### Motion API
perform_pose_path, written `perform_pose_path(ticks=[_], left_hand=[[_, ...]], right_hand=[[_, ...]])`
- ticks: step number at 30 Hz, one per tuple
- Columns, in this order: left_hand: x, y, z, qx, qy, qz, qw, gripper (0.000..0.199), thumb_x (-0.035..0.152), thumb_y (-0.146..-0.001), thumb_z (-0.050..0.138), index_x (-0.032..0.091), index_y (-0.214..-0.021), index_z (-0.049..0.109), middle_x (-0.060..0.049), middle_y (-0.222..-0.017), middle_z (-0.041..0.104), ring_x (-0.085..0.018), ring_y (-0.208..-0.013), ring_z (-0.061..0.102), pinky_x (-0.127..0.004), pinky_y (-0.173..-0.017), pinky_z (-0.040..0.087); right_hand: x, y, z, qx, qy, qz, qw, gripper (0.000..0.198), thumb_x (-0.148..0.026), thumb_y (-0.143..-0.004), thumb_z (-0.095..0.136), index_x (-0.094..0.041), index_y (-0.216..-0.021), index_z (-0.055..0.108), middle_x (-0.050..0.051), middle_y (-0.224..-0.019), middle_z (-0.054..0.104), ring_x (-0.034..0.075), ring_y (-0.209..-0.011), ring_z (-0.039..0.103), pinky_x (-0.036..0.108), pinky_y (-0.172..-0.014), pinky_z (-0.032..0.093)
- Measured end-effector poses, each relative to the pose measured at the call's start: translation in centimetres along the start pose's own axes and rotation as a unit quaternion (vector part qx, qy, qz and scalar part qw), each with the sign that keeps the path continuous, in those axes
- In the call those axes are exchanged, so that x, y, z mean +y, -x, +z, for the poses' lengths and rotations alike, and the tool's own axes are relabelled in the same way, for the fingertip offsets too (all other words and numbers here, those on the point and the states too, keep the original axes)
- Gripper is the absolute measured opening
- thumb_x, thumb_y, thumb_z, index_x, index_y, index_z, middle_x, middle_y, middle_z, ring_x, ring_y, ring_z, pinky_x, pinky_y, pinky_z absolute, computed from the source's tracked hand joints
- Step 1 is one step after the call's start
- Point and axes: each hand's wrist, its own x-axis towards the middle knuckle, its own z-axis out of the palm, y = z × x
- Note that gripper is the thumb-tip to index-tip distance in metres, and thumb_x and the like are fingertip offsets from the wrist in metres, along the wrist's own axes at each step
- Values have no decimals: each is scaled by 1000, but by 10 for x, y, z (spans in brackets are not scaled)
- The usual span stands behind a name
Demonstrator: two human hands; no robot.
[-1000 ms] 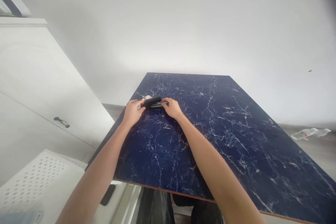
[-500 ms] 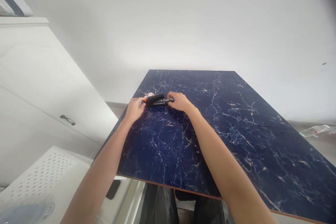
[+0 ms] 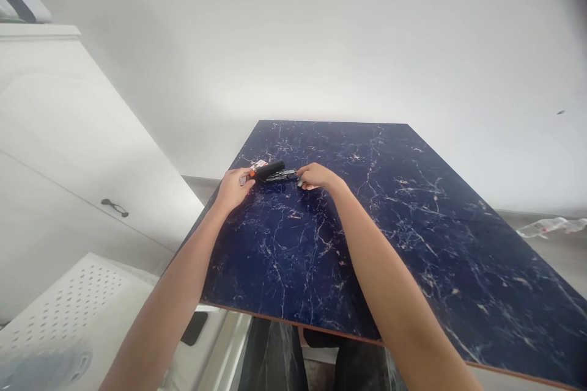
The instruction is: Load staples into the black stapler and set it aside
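Observation:
A black stapler (image 3: 270,169) with an orange part lies on the blue marbled table, its top lifted away from the metal tray below. My left hand (image 3: 233,188) is closed around its left, hinged end. At the stapler's right end, the fingers of my right hand (image 3: 317,176) are pinched on a small grey piece (image 3: 300,182), too small to make out clearly. Right behind the stapler is a small white-and-red packet (image 3: 259,164), partly covered by it.
The dark blue table (image 3: 367,226) stands against a white wall. A white cabinet (image 3: 82,134) with a dark handle (image 3: 114,208) rises at left. A perforated white surface (image 3: 68,299) is low at left. Clear plastic packaging (image 3: 545,227) lies beyond the table's right edge.
My right hand has shifted slightly right off the stapler's metal end, and a small grey piece now shows at its fingertips. My left hand still holds the stapler.

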Motion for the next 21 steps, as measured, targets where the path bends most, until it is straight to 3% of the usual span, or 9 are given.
perform_pose_path(ticks=[5,10,16,21], left_hand=[[-1,-1,0,-15,50,-12,999,39,24,-85,69,22,-124,66,-9,-120,74,-28,-117,68,-43,-106,49],[3,2,-1,-16,74,-32,997,43,23,-86,69,20,-128,63,-10,-122,73,-28,-122,66,-45,-109,47],[8,0,-5,-28,111,-46,992,38,21,-83,72,19,-121,65,-11,-122,73,-28,-119,67,-44,-106,51],[11,-3,-8,-45,119,-55,990,36,20,-81,72,18,-117,66,-11,-122,73,-28,-119,67,-45,-103,53]], right_hand=[[-28,9,32,-143,-45,-30,988,59,-1,-75,66,-19,-131,67,7,-88,78,14,-64,69,20,-56,55],[-26,7,21,-81,-30,13,996,37,-6,-76,69,-10,-113,72,11,-74,75,21,-61,69,26,-54,56],[-11,15,20,-110,-96,-11,989,80,-3,-73,66,-15,-149,48,11,-83,78,20,-63,69,27,-58,55],[-11,13,30,-98,-115,-17,988,77,-4,-70,63,-16,-146,55,9,-78,77,19,-62,68,26,-57,55]])
